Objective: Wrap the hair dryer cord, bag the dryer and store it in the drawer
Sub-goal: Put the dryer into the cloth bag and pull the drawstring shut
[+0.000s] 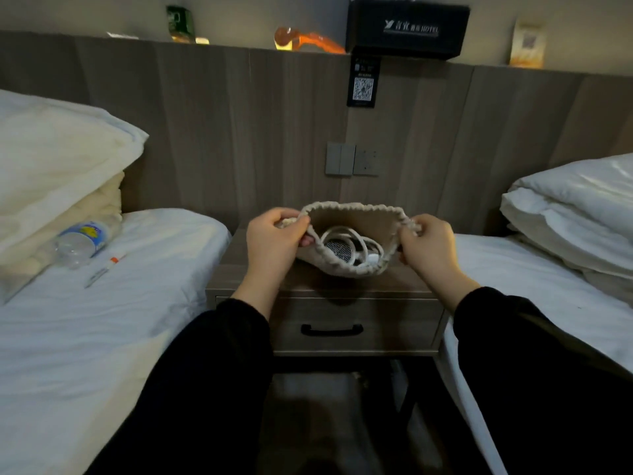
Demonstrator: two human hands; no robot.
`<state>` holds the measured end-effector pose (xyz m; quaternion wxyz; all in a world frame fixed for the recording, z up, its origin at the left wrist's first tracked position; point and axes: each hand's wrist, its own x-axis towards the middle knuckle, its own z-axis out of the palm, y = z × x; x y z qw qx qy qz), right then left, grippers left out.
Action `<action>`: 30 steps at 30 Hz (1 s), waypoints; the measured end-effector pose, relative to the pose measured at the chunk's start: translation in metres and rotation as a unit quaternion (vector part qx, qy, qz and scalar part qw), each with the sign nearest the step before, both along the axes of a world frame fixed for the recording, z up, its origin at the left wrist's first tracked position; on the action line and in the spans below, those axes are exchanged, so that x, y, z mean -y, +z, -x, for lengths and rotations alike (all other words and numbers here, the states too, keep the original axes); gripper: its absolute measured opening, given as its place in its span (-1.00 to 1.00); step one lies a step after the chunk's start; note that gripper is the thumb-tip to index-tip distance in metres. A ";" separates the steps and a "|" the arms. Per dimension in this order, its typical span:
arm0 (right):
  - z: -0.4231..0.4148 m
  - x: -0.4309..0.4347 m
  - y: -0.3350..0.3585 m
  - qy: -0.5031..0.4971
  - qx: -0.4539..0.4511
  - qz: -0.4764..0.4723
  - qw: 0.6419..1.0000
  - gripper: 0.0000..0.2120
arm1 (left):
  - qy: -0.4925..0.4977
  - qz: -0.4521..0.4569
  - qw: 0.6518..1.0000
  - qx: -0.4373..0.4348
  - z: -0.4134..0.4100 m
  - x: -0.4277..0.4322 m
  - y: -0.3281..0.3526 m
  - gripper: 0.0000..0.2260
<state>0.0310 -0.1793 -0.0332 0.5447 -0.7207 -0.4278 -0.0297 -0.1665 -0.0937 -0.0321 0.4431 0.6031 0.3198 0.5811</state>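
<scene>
Done: cord (pixel 346 234) wrapped, dryer (pixel 339 250) inside bag (pixel 356 217) | Grip: left hand (pixel 272 241) and right hand (pixel 430 246) pinch bag top | Left: put in shut drawer (pixel 352 325)

A wood-panelled wall (pixel 222 125) is seen beyond the left hand (pixel 272 245) and right hand (pixel 430 250), a nightstand (pixel 227 272) beneath them. A white bed (pixel 120 320) is placed leftward, a second bed (pixel 548 286) rightward.

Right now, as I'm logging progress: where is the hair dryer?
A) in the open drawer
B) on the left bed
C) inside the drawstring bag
C: the hair dryer and its coiled cord show inside the drawstring bag, which the left hand and right hand hold open over the nightstand.
</scene>
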 end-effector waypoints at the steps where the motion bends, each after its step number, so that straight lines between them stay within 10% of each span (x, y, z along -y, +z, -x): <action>1: 0.001 0.005 0.011 -0.005 -0.012 -0.019 1.000 -0.79 | -0.004 0.012 1.000 0.020 0.001 0.004 0.013 -0.99; 10: 0.012 0.045 0.094 -0.006 -0.049 -0.161 0.986 -0.74 | -0.045 0.009 0.994 0.104 0.017 0.027 0.085 -0.90; 18: 0.005 0.066 0.061 0.057 -0.112 -0.069 0.990 -0.72 | -0.096 0.093 0.989 0.064 0.017 0.036 0.051 -0.93; 25: -0.009 0.088 0.005 -0.022 0.040 -0.008 0.999 -0.74 | -0.047 0.067 0.995 -0.065 0.030 0.048 -0.001 -0.78; 30: -0.014 0.092 -0.029 -0.052 -0.110 -0.046 0.991 -0.70 | 0.007 0.057 0.987 -0.150 0.036 0.042 -0.038 -0.78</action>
